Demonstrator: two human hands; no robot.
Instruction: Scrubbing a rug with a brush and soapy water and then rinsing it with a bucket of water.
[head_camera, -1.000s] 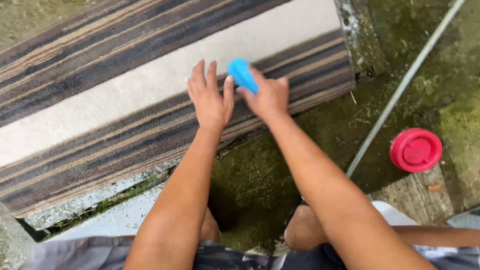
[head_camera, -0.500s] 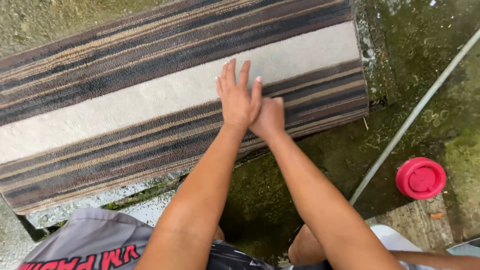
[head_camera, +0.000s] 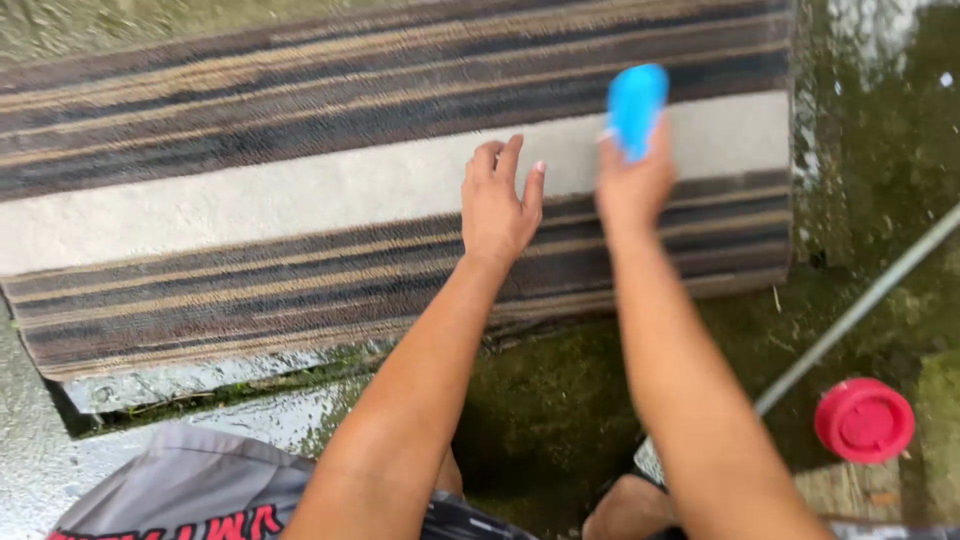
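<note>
A wet striped carpet (head_camera: 250, 200) with brown, black and tan bands and one pale band lies across a raised concrete ledge. My left hand (head_camera: 500, 205) rests flat on it, fingers together, at the edge of the pale band. My right hand (head_camera: 632, 180) grips a blue scrubbing brush (head_camera: 636, 105) and holds it on the pale band, further out and to the right of the left hand. The brush's bristles are hidden under it.
A red round lid or cap (head_camera: 864, 420) sits on the mossy wet concrete (head_camera: 560, 400) at the lower right. A grey pipe (head_camera: 860, 310) runs diagonally past it. The carpet's right edge (head_camera: 790, 150) ends near a wet patch.
My right hand has pushed the blue brush forward and to the right, from under my left hand out onto the pale band. The left hand stays pressed on the carpet.
</note>
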